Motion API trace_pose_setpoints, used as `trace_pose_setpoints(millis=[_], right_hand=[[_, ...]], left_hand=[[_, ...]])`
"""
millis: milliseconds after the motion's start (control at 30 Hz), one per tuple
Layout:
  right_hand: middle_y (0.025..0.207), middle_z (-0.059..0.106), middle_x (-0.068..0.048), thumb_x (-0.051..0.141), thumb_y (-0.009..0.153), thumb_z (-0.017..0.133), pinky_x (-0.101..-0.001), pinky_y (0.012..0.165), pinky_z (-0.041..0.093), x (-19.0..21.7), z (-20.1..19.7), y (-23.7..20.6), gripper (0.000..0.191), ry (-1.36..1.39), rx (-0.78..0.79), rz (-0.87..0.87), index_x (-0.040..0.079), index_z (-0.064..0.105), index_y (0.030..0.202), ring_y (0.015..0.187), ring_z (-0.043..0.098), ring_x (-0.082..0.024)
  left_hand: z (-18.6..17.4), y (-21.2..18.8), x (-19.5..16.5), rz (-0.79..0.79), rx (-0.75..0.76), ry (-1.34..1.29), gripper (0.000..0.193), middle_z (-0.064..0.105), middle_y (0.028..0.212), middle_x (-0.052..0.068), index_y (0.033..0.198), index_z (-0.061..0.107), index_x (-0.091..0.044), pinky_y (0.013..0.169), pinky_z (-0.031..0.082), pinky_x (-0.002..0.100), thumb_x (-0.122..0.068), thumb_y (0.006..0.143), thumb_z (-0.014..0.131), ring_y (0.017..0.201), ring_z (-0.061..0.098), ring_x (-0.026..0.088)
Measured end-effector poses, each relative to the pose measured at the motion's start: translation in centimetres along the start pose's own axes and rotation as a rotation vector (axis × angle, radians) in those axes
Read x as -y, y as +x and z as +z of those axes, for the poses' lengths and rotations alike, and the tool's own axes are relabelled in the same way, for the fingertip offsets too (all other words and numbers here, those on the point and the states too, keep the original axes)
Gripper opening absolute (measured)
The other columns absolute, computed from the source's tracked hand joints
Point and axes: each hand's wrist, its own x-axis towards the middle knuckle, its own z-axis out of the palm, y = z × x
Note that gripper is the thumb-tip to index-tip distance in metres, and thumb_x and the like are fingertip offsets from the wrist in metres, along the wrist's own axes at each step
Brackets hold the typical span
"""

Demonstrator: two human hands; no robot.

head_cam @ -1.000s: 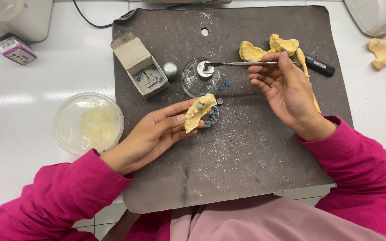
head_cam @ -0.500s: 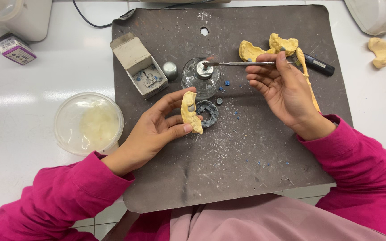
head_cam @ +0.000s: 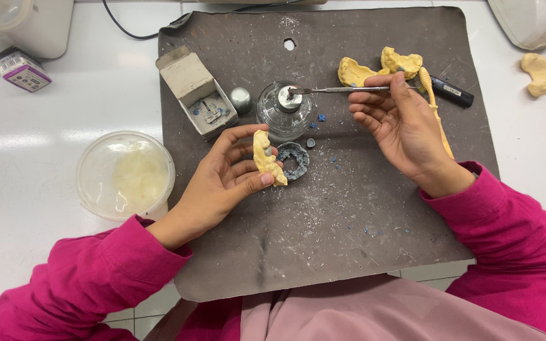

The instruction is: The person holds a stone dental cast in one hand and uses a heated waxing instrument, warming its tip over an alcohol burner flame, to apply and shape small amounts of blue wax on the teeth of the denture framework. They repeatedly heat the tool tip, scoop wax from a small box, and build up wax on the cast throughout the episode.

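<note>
Yellow dental cast (head_cam: 266,158) is held on edge in the left hand (head_cam: 225,180), fingers clamped on it, above the grey mat (head_cam: 349,221). A metal wax instrument (head_cam: 342,89) is pinched by the right hand (head_cam: 402,129), its tip over the glass burner (head_cam: 284,110).

Turning the yellow dental cast (head_cam: 266,156) from flat to on edge in the left hand (head_cam: 225,177), drawing it slightly nearer the bench's left edge, off the grey ring (head_cam: 293,161).

White bench (head_cam: 45,208) carries dark work mat (head_cam: 323,252) at centre, lidded plastic tub (head_cam: 125,175) left, yellow dental cast (head_cam: 541,72) far right corner.
</note>
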Motion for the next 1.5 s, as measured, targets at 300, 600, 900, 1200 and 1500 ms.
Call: trace_pose_setpoints(millis=[300,600,900,1200,1500], right_hand=[[0.100,0.065,-0.009,0.038,0.117,0.051,-0.0290,0.085,0.055,-0.5,-0.4,1.2,0.034,-0.085,0.056,-0.071,0.005,0.060,0.112,0.092,0.063,-0.014],[0.102,0.061,-0.004,0.041,0.116,0.047,-0.0297,0.086,0.051,-0.1,1.5,1.3,0.036,-0.181,0.070,-0.107,0.008,0.056,0.107,0.093,0.062,-0.012],[0.104,0.063,-0.007,0.036,0.116,0.045,-0.0297,0.083,0.056,-0.1,2.0,1.3,0.034,-0.243,0.062,-0.111,0.005,0.056,0.111,0.093,0.066,-0.015],[0.094,0.070,-0.013,0.035,0.114,0.041,-0.0297,0.077,0.060,-0.5,1.6,1.5,0.035,-0.277,0.075,0.005,0.004,0.057,0.109,0.087,0.071,-0.019],[0.090,0.064,-0.008,0.042,0.115,0.042,-0.0296,0.079,0.054,-1.4,0.3,1.3,0.037,-0.196,0.028,0.014,0.008,0.056,0.107,0.086,0.064,-0.015]], left_hand=[[-0.1,0.0,0.2,-0.048,0.010,0.020,0.067,0.057,0.137,0.016,0.150,0.039,-0.008,0.106,0.056,0.033,-0.006,0.092,0.072,0.123,0.063,0.020],[0.0,0.0,0.2,-0.063,0.012,0.017,0.067,0.059,0.136,0.015,0.150,0.040,-0.008,0.105,0.056,0.032,-0.006,0.092,0.073,0.121,0.064,0.019],[-0.1,-0.1,0.5,-0.029,0.008,0.064,0.065,0.059,0.138,0.016,0.150,0.038,-0.006,0.104,0.056,0.033,-0.007,0.094,0.071,0.120,0.065,0.019],[0.0,-0.1,0.2,-0.037,-0.002,0.064,0.064,0.059,0.139,0.016,0.149,0.039,-0.006,0.103,0.058,0.033,-0.008,0.094,0.071,0.120,0.066,0.020],[0.0,-0.1,0.3,-0.035,-0.006,0.066,0.064,0.059,0.139,0.015,0.149,0.039,-0.006,0.102,0.058,0.033,-0.009,0.094,0.071,0.119,0.066,0.020]])
